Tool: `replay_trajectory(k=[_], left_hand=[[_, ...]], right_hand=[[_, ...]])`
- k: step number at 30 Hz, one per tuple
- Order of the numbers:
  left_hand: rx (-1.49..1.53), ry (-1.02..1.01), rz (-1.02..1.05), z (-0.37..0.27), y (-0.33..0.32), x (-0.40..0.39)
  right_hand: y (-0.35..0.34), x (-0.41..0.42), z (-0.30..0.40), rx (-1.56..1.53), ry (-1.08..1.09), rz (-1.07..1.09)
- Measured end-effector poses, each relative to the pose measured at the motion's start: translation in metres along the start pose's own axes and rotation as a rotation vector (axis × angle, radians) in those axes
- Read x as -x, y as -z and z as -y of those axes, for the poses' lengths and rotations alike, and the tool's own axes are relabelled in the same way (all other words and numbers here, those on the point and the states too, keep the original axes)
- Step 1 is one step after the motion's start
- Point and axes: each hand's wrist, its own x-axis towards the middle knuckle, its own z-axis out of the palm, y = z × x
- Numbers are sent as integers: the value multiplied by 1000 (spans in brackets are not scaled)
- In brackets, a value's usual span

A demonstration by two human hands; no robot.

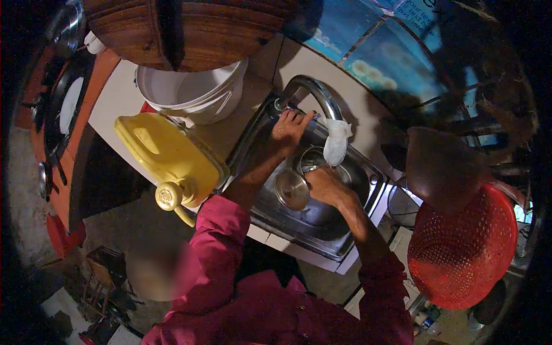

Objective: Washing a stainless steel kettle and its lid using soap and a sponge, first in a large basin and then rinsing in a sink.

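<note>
My left hand (288, 131) reaches to the base of the curved metal tap (317, 88) at the back of the steel sink (282, 226). Its fingertips are by the tap's foot; whether they grip a part there is unclear. Down in the basin my right hand (325, 186) holds a shiny round metal vessel (292, 189), with its fingers at a rim and partly hidden. White wrapping (337, 144) hangs from the tap's spout, just above my right hand.
Left of the sink stand a yellow jerrycan (172, 148) and a white bucket (215, 103). A wooden round object (224, 30) overhangs the bucket. At right are a red perforated basket (461, 254) and a brown vessel (444, 168). An orange-topped table (82, 129) holds a pan (54, 116).
</note>
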Motion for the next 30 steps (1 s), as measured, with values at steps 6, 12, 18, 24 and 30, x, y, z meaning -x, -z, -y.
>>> replay_trajectory(k=[6,12,18,24,30], left_hand=[[-75,-79,52,-4,5,-3],[-55,-31,151,-6,8,-8],[-49,-9,160,-7,6,-9],[-46,6,224,-9,9,-12],[-7,182,204,-16,19,-15]], right_hand=[[-9,-1,-6,13,-22,52],[-8,-1,-1,-8,-11,62],[-6,2,-1,6,-33,77],[-6,3,-1,18,-29,75],[-19,4,-11,25,-5,82]])
